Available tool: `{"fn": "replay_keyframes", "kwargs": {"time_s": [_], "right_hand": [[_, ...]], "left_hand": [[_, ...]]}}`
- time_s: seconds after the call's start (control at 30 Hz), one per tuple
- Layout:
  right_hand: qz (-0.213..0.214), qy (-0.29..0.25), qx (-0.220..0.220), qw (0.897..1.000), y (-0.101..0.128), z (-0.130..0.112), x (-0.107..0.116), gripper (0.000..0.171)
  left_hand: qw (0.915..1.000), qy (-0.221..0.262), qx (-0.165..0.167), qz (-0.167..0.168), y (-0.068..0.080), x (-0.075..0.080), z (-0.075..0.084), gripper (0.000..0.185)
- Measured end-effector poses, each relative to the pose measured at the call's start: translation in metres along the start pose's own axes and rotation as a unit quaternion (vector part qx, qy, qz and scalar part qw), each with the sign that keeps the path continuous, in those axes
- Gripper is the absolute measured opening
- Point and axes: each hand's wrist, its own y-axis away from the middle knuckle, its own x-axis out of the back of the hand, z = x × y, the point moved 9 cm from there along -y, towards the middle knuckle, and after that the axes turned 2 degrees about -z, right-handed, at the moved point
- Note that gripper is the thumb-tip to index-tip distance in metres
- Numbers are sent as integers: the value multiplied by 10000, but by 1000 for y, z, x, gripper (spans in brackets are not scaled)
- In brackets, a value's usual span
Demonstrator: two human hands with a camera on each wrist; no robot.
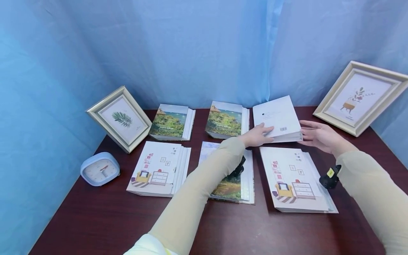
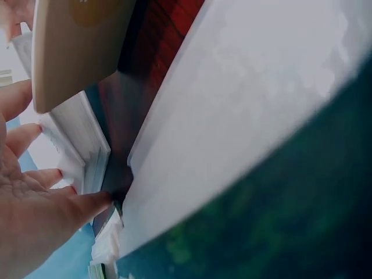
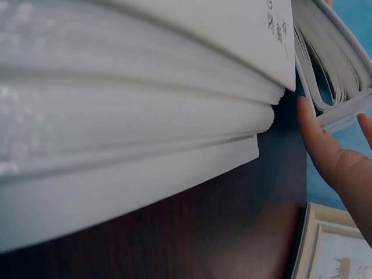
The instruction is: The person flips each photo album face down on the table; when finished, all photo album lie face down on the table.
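White-covered book (image 1: pixel 277 118) with a barcode on its upturned back lies at the far right of the back row on the dark wooden table (image 1: pixel 95 219), its near edge raised slightly off the surface; the left hand (image 1: pixel 256 135) rests on its near-left corner with fingers stretched flat over the cover, thumb beneath or beside the edge, I cannot tell which; the right hand (image 1: pixel 318 136) stands at the book's right edge, fingers straight and spread, fingertips just touching or just beside the page block; in the right wrist view those fingers (image 3: pixel 317 139) lie against the fanned pages (image 3: pixel 331 64); in the left wrist view the left hand's fingers (image 2: pixel 40 197) are extended toward the white page edges (image 2: pixel 87 145). Just in front of it lies a book with a furniture drawing (image 1: pixel 294 179); two landscape-cover books (image 1: pixel 227 119) sit further left in the back row; a framed plant print (image 1: pixel 358 97) leans at the far right, a framed leaf print (image 1: pixel 120 118) at the left, with a pale blue clock (image 1: pixel 100 169) near it.
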Motion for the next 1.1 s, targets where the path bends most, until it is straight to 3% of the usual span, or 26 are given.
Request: {"fn": "replay_keyframes", "kwargs": {"time_s": [0.17,0.33,0.47,0.63,0.9,1.1], "right_hand": [[141,-164,-32,9998,-1,10,7,73],[179,-237,-1,9996,-1,17,8,72],[286,348,-6,9990,-2,14,8,67],[603,1262,-204,9900,-2,12,16,62],[911,1882,-408,9770,1,13,23,66],[1064,2211,-539,9679,2,2,25,70]], "left_hand": [[9982,-579,30,-170,-2,-6,2,56],[9970,-711,138,-276,1,-9,-1,55],[9949,-923,134,-376,2,-10,-1,58],[9898,-1325,114,-512,1,-11,2,60],[9825,-1807,216,-401,-1,-9,4,57],[9813,-1892,69,-362,1,-1,7,50]]}}
